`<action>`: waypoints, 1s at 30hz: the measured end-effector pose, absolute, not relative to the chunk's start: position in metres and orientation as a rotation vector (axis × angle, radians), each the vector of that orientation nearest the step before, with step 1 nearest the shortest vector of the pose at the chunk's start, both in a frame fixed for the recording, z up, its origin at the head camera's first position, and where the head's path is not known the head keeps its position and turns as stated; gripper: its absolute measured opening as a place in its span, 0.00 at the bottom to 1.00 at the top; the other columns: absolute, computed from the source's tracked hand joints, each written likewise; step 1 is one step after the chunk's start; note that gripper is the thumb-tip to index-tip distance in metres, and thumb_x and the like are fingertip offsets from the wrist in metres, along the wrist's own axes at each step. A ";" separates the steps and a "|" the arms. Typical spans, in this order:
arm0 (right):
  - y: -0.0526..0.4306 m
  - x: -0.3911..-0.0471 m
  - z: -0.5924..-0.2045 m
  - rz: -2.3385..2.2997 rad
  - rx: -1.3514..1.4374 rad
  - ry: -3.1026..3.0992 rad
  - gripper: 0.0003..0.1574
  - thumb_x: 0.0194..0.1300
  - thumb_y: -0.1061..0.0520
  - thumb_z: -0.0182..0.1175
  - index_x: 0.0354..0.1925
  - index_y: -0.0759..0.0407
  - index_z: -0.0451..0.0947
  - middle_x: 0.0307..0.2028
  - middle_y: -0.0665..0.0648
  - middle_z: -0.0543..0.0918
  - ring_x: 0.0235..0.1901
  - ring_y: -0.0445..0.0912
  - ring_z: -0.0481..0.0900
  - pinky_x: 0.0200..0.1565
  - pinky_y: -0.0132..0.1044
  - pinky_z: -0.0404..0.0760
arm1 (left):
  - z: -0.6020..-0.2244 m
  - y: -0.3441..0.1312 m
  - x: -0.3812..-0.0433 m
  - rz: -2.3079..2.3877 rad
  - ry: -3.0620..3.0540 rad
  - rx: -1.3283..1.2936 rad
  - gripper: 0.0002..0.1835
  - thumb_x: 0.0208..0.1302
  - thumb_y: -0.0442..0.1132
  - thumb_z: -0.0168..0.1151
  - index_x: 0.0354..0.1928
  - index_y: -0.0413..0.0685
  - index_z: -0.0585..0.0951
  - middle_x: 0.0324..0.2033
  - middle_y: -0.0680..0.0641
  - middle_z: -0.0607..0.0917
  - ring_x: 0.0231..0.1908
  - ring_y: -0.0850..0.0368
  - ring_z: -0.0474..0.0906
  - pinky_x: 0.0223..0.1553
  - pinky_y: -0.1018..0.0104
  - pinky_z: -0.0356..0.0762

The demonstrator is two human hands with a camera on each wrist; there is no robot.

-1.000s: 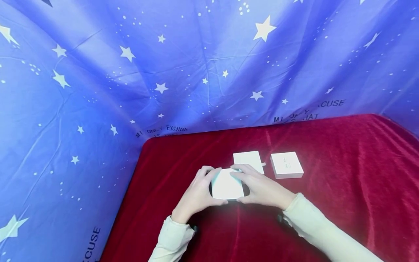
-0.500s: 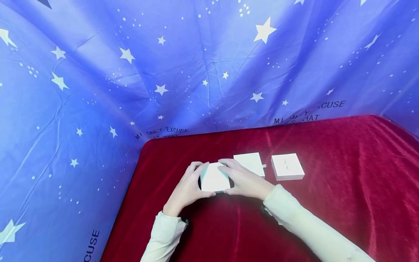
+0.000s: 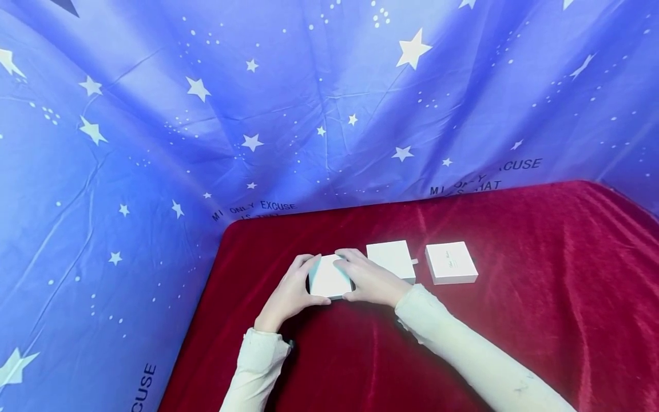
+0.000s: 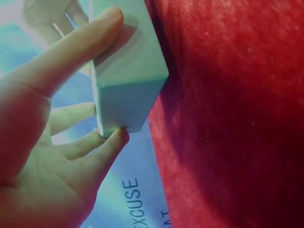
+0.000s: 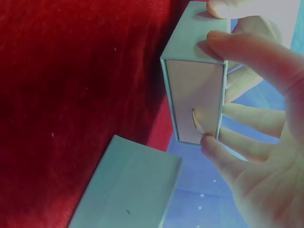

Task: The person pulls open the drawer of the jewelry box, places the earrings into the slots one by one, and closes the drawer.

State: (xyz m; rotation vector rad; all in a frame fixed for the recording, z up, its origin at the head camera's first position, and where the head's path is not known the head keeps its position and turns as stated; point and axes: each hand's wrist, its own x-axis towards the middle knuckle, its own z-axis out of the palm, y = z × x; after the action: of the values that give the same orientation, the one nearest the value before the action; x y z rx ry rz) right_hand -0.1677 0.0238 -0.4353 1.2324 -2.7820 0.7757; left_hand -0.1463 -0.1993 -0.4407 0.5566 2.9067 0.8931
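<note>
A white square drawer box [image 3: 331, 277] lies between my two hands at the left part of the table. My left hand [image 3: 290, 292] grips its left side, thumb on the near face and fingers at the far edge. From the right, my right hand [image 3: 373, 280] holds it the same way. In the left wrist view the box's plain end [image 4: 126, 107] faces that palm. The right wrist view shows the drawer end with a small ribbon tab [image 5: 195, 121], the drawer pushed in. A second white box [image 3: 393, 258] with a tab lies just right of my right hand.
Farther right on the table sits a third white box [image 3: 452, 263] with print on its lid. Red velvet cloth [image 3: 515, 320] covers the table. A blue curtain [image 3: 288, 103] with white stars hangs behind and along the left side.
Both hands have moved left and slightly away from me with the box between them, slowing over the last half second. The other two boxes have stayed in place.
</note>
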 end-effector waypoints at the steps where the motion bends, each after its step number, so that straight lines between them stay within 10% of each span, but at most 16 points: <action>1: 0.023 -0.168 -0.436 0.772 1.229 -2.790 0.41 0.50 0.56 0.76 0.60 0.68 0.73 0.66 0.67 0.69 0.65 0.59 0.67 0.58 0.46 0.77 | -0.441 -0.199 -0.147 0.895 2.902 0.547 0.52 0.45 0.46 0.82 0.72 0.42 0.65 0.65 0.43 0.68 0.61 0.48 0.70 0.62 0.53 0.71; 30: 0.021 -0.173 -0.442 0.679 1.266 -2.791 0.34 0.55 0.53 0.74 0.57 0.65 0.76 0.62 0.63 0.72 0.63 0.55 0.68 0.56 0.44 0.78 | -0.449 -0.203 -0.150 0.900 2.802 0.463 0.48 0.51 0.49 0.78 0.72 0.47 0.66 0.73 0.39 0.60 0.71 0.43 0.60 0.67 0.48 0.64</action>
State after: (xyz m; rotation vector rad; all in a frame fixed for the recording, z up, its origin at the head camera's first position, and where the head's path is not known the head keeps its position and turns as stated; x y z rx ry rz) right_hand -0.1735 0.0214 -0.4425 1.2661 -2.7905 0.6792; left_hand -0.1502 -0.2029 -0.4494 0.4630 2.8019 0.9001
